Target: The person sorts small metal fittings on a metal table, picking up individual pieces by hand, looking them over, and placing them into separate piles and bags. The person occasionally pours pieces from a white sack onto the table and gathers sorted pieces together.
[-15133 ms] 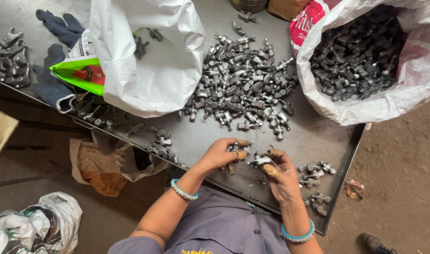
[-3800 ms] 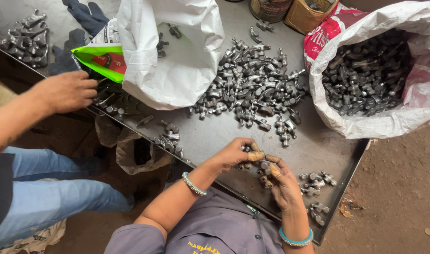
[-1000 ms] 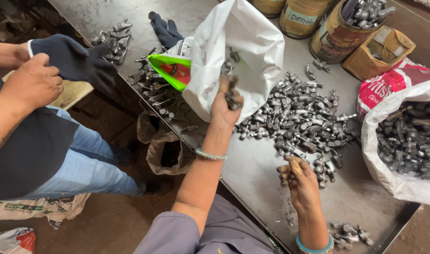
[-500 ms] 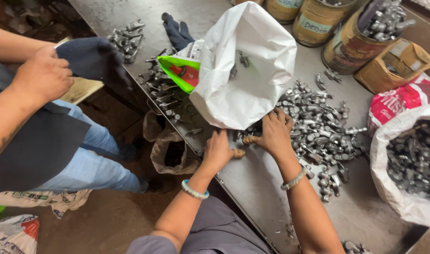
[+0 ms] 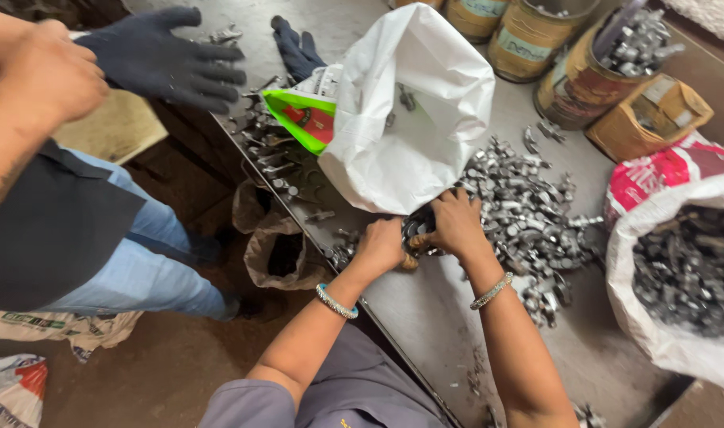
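Both hands meet at the white sack's lower edge: left hand (image 5: 380,247) curled around a wooden-handled tool (image 5: 409,261), right hand (image 5: 454,223) cupped, fingers half-closed, over small metal fittings (image 5: 528,214). The pile spreads to the right of the right hand across the table (image 5: 425,317), nearer that hand; the white sack (image 5: 409,119) lies just beyond both.

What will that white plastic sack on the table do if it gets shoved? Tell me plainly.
The white sack looks thin and creased, so it would probably crumple rather than slide stiffly. Small metal parts show through its side, so it may be heavy low down and drag. Both hands, left and right, work at its base beside the pile of metal parts.
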Demonstrator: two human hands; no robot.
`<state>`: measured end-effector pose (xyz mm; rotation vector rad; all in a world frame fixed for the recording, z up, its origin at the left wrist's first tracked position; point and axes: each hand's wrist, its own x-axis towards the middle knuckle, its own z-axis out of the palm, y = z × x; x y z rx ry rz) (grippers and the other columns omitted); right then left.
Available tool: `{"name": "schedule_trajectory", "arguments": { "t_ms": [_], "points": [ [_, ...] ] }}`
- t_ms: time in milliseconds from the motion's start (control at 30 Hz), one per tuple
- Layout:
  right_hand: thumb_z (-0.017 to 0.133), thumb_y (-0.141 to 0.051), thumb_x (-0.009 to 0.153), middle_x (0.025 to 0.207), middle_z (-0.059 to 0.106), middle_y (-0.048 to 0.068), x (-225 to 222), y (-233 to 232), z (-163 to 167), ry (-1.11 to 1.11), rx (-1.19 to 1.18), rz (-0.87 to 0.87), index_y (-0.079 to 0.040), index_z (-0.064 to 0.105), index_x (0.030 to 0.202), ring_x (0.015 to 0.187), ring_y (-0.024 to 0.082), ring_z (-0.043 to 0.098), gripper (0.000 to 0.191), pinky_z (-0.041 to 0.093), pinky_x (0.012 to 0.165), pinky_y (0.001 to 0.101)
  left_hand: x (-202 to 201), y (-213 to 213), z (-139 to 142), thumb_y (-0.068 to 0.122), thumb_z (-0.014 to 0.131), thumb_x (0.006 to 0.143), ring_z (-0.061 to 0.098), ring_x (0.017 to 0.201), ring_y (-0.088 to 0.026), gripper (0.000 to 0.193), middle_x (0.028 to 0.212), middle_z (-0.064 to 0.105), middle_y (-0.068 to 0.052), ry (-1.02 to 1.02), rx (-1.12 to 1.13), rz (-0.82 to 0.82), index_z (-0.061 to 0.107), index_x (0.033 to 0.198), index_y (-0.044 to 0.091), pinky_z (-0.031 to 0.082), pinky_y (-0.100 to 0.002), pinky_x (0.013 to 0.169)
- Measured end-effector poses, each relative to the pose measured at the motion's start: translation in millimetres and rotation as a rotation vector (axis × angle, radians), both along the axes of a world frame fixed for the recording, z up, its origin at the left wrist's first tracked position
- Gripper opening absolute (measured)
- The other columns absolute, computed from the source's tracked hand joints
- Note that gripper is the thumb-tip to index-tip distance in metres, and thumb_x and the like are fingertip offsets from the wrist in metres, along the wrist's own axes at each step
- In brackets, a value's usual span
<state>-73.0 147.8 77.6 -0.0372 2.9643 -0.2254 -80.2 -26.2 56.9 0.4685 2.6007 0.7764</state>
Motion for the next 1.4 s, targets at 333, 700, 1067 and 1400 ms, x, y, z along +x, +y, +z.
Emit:
{"name": "schedule_trajectory", "arguments": {
  "t_ms": [333,700,1067,1400],
  "points": [
    [0.089,-0.029,0.064,0.118,0.069,0.005,121.6,33.6,25.4,0.261,-0.323,-0.025,-0.011,0.074,0.112,0.114,0.029,0.054,0.053,0.041,0.096,0.0467,74.1,19.4,0.8,0.012,0.090,0.068,0.069,0.093,-0.049,0.105,0.094,0.069,-0.031,-0.078,0.116,-0.254,0.030,0.151,-0.010,0.057,-0.053,0.083],
    [0.085,-0.020,0.075,0.106,0.071,0.010,251.1,11.3,28.3,0.352,-0.366,-0.536,-0.010,0.073,0.112,0.101,0.031,0.059,0.040,0.048,0.090,0.0429,41.9,34.8,2.4,0.045,0.098,0.061,0.071,0.091,-0.035,0.067,0.094,0.072,-0.015,0.014,0.377,-0.097,0.068,0.111,0.011,0.057,-0.047,0.081],
    [0.084,-0.008,0.072,0.104,0.071,0.012,263.1,-16.5,5.4,0.356,-0.430,-0.769,-0.008,0.071,0.110,0.097,0.033,0.066,0.040,0.053,0.086,0.0411,18.5,31.1,20.8,0.031,0.093,0.070,0.067,0.100,-0.046,0.090,0.120,0.059,-0.023,0.132,-0.019,-0.005,0.047,0.142,0.005,0.057,-0.051,0.082],
    [0.083,-0.010,0.067,0.111,0.069,0.010,300.5,-16.4,13.4,0.320,-0.286,-0.665,-0.011,0.072,0.111,0.109,0.033,0.059,0.045,0.038,0.096,0.0504,8.6,33.8,15.8,0.029,0.093,0.071,0.065,0.107,-0.047,0.078,0.118,0.063,-0.025,0.109,-0.026,-0.019,0.052,0.130,0.000,0.056,-0.052,0.088]
  ]
}}
